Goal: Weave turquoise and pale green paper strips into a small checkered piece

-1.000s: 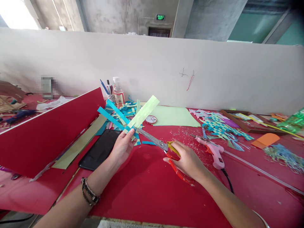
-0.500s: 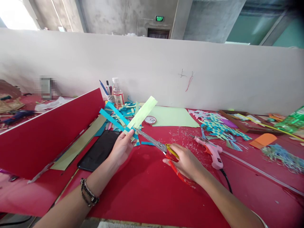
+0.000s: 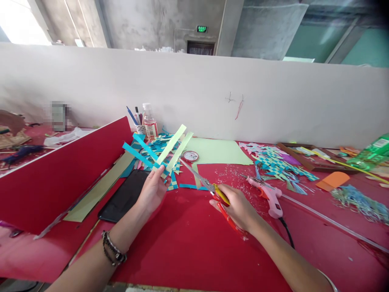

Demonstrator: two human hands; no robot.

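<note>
My left hand [image 3: 154,186] pinches a small weave of paper strips at its crossing, thumb on top. Two blue paper strips [image 3: 138,154] reach up and left from it, and two pale green paper strips [image 3: 172,144] fan up and right, a gap between them. In my right hand [image 3: 237,205] are scissors [image 3: 208,185] with yellow and red handles. Their blades look closed, the tips pointing up-left just right of the green strips. Beneath the blades, a loose pale green strip [image 3: 198,178] lies across a blue strip [image 3: 187,186] on the red table.
Woven scraps [image 3: 165,144] pile behind my left hand, beside a bottle [image 3: 150,121] and a pen cup [image 3: 140,129]. A black phone [image 3: 124,196] lies left, near an upright red board [image 3: 69,170]. Right of the scissors rests a pink glue gun [image 3: 270,194]. Green paper [image 3: 219,151] lies behind.
The scissors have come away from the weave, and their blades have closed. The pale green strips now stand apart, and a loose green strip shows on the table. The view has shifted slightly.
</note>
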